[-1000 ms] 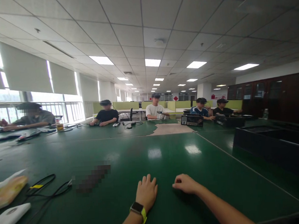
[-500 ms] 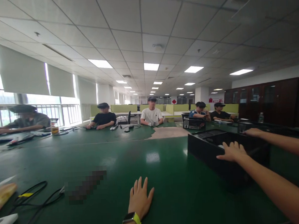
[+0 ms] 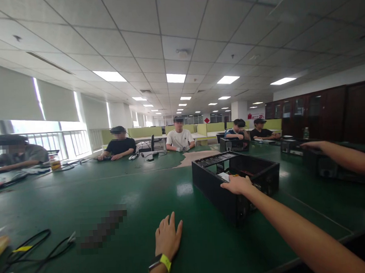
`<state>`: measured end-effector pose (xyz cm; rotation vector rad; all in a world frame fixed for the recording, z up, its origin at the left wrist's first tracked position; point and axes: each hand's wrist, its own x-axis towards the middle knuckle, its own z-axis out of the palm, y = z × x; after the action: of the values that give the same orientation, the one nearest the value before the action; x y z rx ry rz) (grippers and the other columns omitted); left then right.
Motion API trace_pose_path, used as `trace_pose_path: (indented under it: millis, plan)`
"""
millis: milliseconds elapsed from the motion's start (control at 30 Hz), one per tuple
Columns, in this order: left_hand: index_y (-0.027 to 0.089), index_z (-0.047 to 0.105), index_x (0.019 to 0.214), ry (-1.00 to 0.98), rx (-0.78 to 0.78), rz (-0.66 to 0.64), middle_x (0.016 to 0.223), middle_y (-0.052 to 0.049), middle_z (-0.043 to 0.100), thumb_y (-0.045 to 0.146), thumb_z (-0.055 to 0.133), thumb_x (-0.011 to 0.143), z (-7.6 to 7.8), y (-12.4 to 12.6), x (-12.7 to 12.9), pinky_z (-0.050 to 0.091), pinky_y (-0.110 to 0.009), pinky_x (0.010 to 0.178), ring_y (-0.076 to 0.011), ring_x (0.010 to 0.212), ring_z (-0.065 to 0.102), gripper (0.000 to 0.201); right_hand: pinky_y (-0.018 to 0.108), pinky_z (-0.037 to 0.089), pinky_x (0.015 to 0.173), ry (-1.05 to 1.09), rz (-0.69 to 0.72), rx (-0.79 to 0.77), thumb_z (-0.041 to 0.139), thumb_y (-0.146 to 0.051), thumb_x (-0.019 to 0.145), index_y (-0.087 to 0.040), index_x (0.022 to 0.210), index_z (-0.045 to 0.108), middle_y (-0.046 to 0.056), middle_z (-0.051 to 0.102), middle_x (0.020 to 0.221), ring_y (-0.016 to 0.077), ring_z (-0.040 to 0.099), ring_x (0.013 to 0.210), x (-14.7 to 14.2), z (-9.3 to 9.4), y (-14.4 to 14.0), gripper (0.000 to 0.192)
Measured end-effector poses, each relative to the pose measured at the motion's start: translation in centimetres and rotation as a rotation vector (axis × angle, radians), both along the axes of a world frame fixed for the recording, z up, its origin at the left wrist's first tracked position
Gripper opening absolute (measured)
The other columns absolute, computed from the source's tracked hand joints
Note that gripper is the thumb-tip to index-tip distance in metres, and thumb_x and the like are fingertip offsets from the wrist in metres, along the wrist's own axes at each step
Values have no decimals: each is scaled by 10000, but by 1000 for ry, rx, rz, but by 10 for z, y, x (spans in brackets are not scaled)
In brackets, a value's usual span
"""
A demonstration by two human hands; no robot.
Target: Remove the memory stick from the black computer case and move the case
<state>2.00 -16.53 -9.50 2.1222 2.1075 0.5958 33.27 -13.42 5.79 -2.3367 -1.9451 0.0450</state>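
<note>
My left hand [image 3: 167, 236] lies flat on the green table [image 3: 117, 184], palm down with fingers apart, holding nothing; a watch with a yellow-green strap is on its wrist. My right hand [image 3: 237, 185] reaches forward and grips the near top rim of a black open-topped computer case [image 3: 216, 191]. The case stands on the table ahead and to the right, with parts visible inside.
A co-worker's arm [image 3: 345, 157] reaches in from the right over another black case [image 3: 323, 166]. Black cables [image 3: 32, 242] lie at the near left. Several people sit along the far side of the table, with more cases [image 3: 234, 144] and a jar [image 3: 54, 162].
My right hand left the table beside my left hand, reached to the black case and took its rim. The case has come closer and more to the left.
</note>
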Motion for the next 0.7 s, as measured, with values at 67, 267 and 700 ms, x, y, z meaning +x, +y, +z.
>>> trace_pose_path:
  millis: [67, 267, 700]
  plan:
    - [165, 282, 1415, 16, -11, -21, 1437, -139, 364, 536, 253, 882, -1, 0, 1, 246, -474, 1066, -285, 1343, 272, 649, 513, 272, 913, -7, 2, -6, 352, -710, 740, -170, 1243, 507, 178, 583, 1181, 342, 506, 1113, 3, 1, -2, 754]
    - [212, 437, 1337, 97, -22, -65, 1439, -130, 364, 538, 318, 858, -6, 1, 1, 213, -503, 1066, -312, 1340, 269, 591, 517, 280, 900, -8, 16, -10, 332, -714, 749, -188, 1217, 517, 163, 572, 1206, 340, 498, 1121, 4, 0, -1, 727]
    - [218, 437, 1339, 112, -17, -56, 1434, -134, 373, 534, 313, 860, -5, -1, 2, 218, -505, 1064, -314, 1338, 276, 587, 509, 302, 886, -16, 22, -5, 334, -708, 754, -189, 1221, 510, 148, 585, 1193, 333, 512, 1105, 3, 2, -4, 721]
